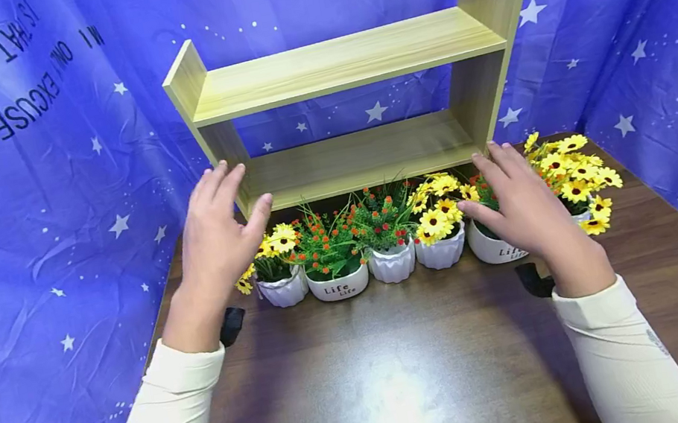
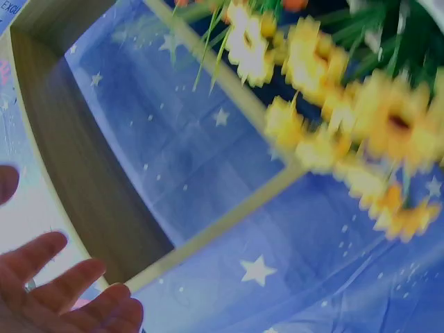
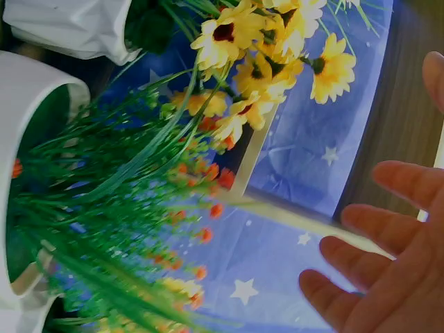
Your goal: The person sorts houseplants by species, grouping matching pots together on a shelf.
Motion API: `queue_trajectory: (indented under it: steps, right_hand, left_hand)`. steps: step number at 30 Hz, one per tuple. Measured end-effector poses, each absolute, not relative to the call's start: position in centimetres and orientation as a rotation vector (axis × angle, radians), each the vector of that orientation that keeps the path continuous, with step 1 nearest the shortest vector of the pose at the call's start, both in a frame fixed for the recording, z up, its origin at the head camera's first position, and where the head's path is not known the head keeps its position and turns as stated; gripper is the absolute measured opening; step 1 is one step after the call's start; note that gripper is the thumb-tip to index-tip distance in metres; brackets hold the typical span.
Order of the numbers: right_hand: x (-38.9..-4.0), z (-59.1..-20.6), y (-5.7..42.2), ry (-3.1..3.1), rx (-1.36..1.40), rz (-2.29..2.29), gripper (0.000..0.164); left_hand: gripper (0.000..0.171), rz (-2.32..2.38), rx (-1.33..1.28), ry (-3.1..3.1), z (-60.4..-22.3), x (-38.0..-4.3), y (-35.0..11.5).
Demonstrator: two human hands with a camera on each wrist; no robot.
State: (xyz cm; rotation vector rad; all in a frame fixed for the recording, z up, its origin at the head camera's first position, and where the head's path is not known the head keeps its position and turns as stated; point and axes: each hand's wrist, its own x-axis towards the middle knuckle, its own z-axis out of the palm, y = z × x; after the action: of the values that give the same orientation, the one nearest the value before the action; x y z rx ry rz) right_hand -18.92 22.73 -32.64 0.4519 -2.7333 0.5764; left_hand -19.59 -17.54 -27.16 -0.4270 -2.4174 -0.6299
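A light wooden two-tier shelf [image 1: 347,65] stands at the back of the table, with a row of several potted artificial plants in front of it. My left hand [image 1: 214,237] is raised with fingers spread, overlapping the shelf's left side panel and close by a yellow-flowered plant in a white pot [image 1: 285,290]. On the right, my right hand [image 1: 519,210] is also spread and holds nothing. It hangs over an oval white pot with lettering [image 1: 488,246] and partly hides its orange-flowered plant [image 3: 173,180]. In the wrist views both hands' fingers [image 2: 76,277] are apart, with nothing between them.
Between the hands stand an oval pot reading "Life" [image 1: 339,287], a white pot with red flowers [image 1: 394,264] and one with yellow flowers [image 1: 443,252]. Another yellow-flowered plant [image 1: 578,177] is at far right. Blue starry curtains [image 1: 54,292] surround the brown table [image 1: 378,356].
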Motion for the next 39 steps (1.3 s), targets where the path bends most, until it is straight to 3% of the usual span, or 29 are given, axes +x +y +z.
queue_trajectory:
  steps: [10, 22, 32, 39]
  right_hand:
    - [-16.8, -34.1, 25.0, -2.447, 0.380, 0.806, 0.064]
    - [-14.3, -35.9, 28.4, -2.146, 0.031, 0.909, 0.060]
    - [-13.2, -38.8, 31.4, -2.210, -0.282, 0.944, 0.057]
    - [-13.2, -40.9, 33.0, -2.338, -0.529, 1.110, 0.066]
  left_hand:
    - [0.041, -0.962, -0.187, -2.304, -22.6, -21.8, -19.7]
    - [0.041, -1.198, 0.029, -2.291, -23.4, -24.8, -20.3]
    - [0.043, -1.190, -0.030, -2.304, -23.7, -26.3, -20.1]
    - [0.042, -1.171, -0.040, -2.307, -24.1, -27.1, -19.9]
